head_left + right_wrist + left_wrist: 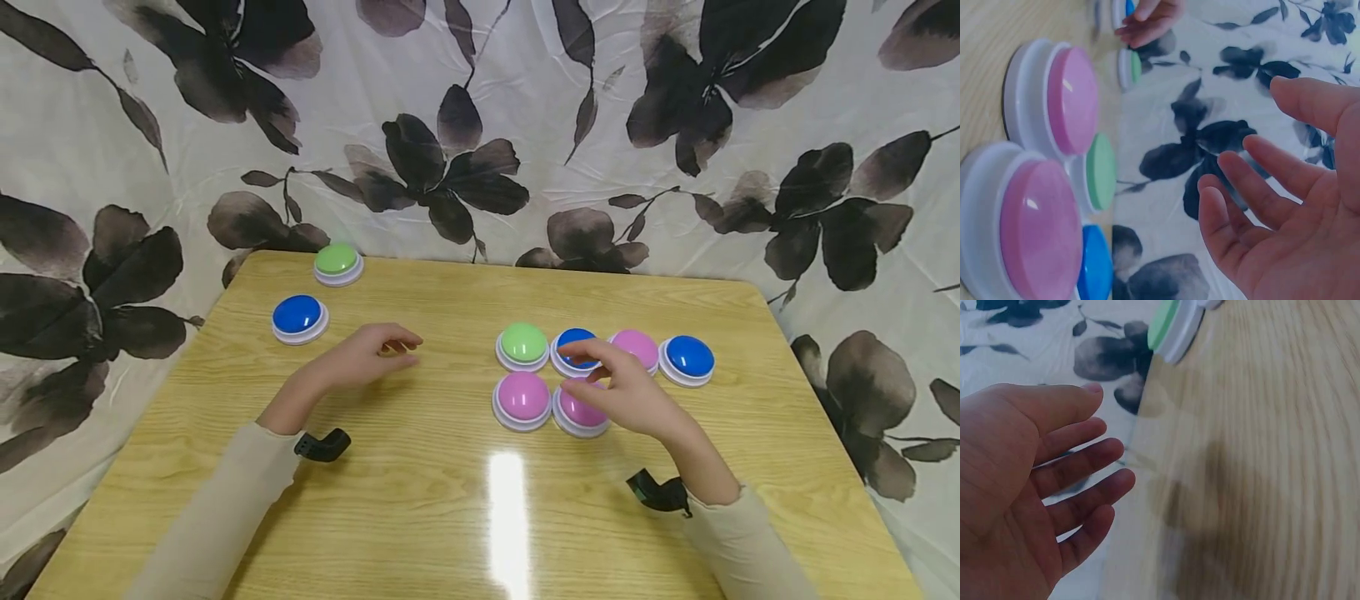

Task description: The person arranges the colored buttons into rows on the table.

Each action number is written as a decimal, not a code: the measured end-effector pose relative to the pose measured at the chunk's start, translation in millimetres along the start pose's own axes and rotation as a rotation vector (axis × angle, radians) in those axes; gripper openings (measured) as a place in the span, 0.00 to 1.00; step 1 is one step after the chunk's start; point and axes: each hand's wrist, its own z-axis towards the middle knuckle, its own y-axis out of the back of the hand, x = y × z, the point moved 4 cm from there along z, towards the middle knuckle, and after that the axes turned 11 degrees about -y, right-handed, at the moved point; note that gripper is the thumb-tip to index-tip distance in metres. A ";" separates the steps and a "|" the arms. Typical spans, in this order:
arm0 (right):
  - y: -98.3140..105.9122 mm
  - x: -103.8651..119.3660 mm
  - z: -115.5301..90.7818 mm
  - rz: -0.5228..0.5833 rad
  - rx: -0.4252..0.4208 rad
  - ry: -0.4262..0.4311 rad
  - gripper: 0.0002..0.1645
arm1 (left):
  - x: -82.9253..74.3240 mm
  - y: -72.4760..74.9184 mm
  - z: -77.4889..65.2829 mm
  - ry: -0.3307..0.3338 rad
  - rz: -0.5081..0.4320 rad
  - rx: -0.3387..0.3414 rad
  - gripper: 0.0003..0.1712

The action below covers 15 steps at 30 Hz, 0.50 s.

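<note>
My right hand hovers over a cluster of round push buttons with white bases, fingers loosely bent and holding nothing. Partly beneath it are a pink button, a blue button and another pink one. To their left sit a green button and a pink button; a second blue button ends the back row at the right. Over bare wood, my left hand hangs with relaxed fingers and nothing in its grasp. The right wrist view shows a gap between the right hand and the buttons.
At the table's back left stand a green button and, nearer, a blue button. The wooden table meets a flower-patterned cloth behind. A black camera strap is on each wrist.
</note>
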 end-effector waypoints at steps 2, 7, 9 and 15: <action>-2.8 1.1 1.0 0.010 0.007 -0.009 0.25 | 7.8 3.1 -6.9 0.012 0.017 -0.015 0.22; -10.4 4.4 3.8 0.033 0.038 -0.016 0.24 | 23.6 15.4 -23.2 0.038 0.049 -0.066 0.23; -14.4 5.4 5.9 0.020 0.056 -0.010 0.23 | 28.7 22.1 -30.6 0.056 0.046 -0.095 0.23; -28.2 8.2 13.8 -0.027 0.108 0.024 0.22 | 38.7 42.6 -58.7 0.088 0.071 -0.205 0.23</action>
